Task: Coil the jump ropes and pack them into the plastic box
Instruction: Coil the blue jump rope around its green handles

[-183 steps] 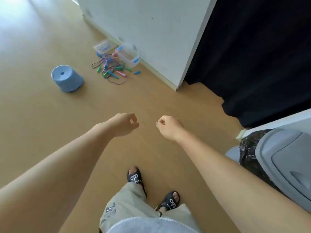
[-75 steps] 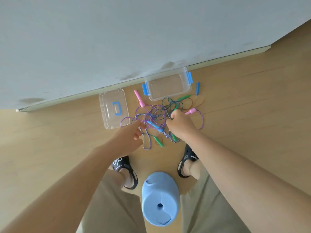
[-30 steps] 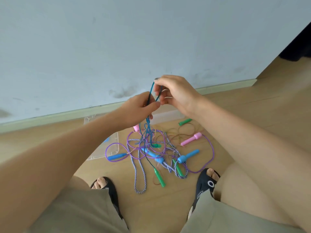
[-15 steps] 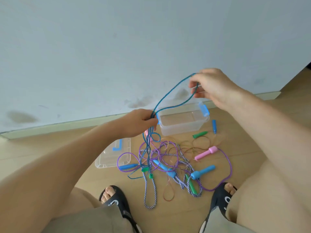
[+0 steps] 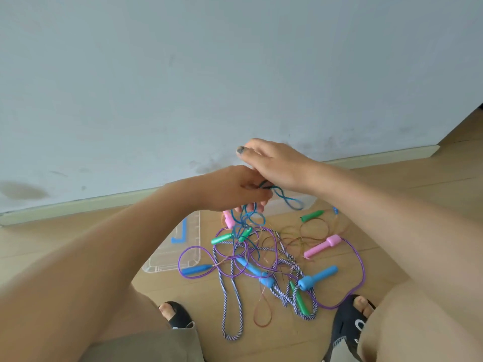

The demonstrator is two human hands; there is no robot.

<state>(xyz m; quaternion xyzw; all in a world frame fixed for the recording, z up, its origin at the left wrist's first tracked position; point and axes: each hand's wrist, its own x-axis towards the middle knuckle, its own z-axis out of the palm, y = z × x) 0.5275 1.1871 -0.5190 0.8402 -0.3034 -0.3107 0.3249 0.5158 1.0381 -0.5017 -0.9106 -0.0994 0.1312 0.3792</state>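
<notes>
A blue rope [image 5: 286,198] is pinched by the curled fingers of the left hand [image 5: 235,189] and right hand [image 5: 277,163], above the tangled jump ropes [image 5: 264,259] on the floor [image 5: 418,194].

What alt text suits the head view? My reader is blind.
Seen from above, a person's left hand and right hand hold loops of a thin teal-blue jump rope over a tangle of coloured jump ropes on a wooden floor, beside a clear plastic lid.
</notes>
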